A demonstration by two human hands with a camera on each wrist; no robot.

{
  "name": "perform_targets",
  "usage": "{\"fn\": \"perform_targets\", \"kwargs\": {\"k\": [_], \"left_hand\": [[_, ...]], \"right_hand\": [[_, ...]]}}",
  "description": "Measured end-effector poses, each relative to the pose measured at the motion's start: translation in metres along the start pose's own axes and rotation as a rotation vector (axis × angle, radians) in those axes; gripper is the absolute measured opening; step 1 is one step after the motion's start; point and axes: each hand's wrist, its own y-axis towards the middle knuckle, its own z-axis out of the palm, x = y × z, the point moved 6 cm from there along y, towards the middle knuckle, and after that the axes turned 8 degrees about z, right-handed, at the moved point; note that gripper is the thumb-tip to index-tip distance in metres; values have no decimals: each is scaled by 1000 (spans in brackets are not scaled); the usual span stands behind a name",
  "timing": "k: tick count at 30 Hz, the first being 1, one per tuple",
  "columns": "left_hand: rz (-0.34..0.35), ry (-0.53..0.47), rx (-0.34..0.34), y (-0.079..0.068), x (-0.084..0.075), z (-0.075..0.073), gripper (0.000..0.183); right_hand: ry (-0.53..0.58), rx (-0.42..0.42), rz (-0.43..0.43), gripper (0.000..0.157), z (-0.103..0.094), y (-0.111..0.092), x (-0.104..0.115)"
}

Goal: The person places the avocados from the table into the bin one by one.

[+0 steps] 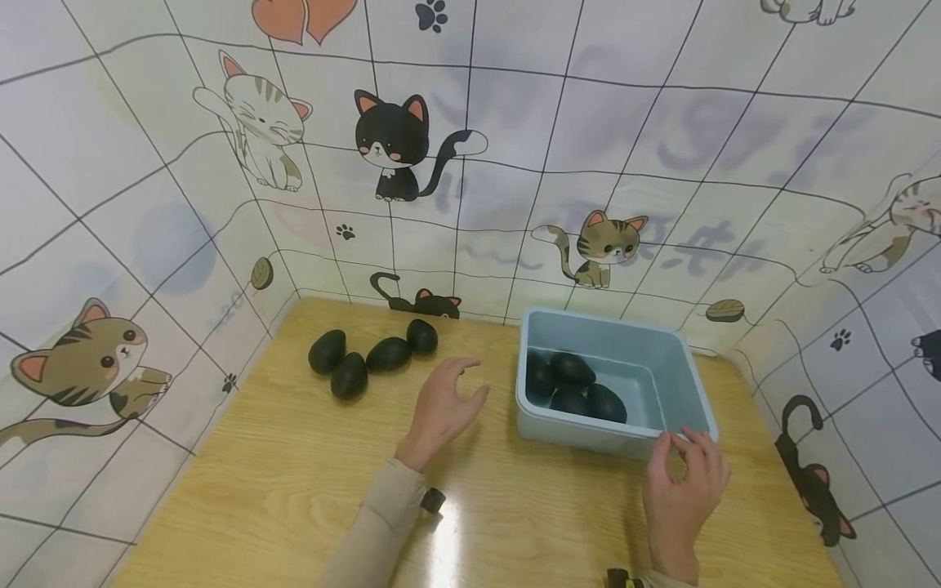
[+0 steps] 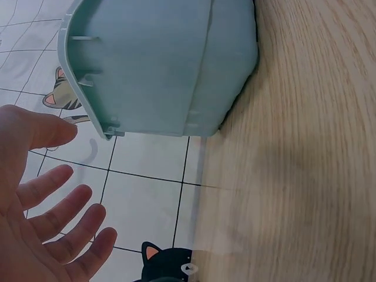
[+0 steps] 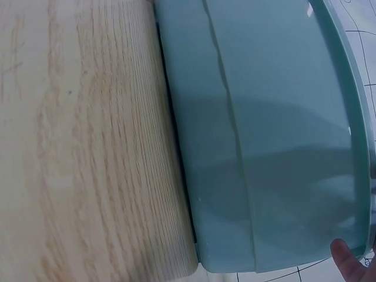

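A light blue plastic bin (image 1: 617, 437) stands on the right half of the table, with several black, egg-shaped objects that look like avocados (image 1: 572, 370) at its left end. My right hand (image 1: 687, 482) is at the bin's front right corner, pinching the rim. In the right wrist view its thumb (image 3: 346, 258) lies against the outer wall and the other fingers are mostly out of frame. My left hand (image 1: 444, 408) hovers left of the bin, fingers spread and holding nothing. The left wrist view shows that hand (image 2: 47, 217) apart from the bin's end wall (image 2: 147, 70).
Several more black avocado-like objects (image 1: 349, 376) lie grouped at the table's back left. The wooden table (image 1: 294, 490) meets walls covered with cat-print tile sheeting (image 1: 500, 204) at the back and both sides.
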Motion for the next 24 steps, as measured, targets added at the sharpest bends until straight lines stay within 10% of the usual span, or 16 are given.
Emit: {"fn": "perform_targets", "kwargs": {"k": [24], "left_hand": [[-30,6,-44,-11,27,-13,44]], "right_hand": [[3,9,-5,8,0,0,0]]}}
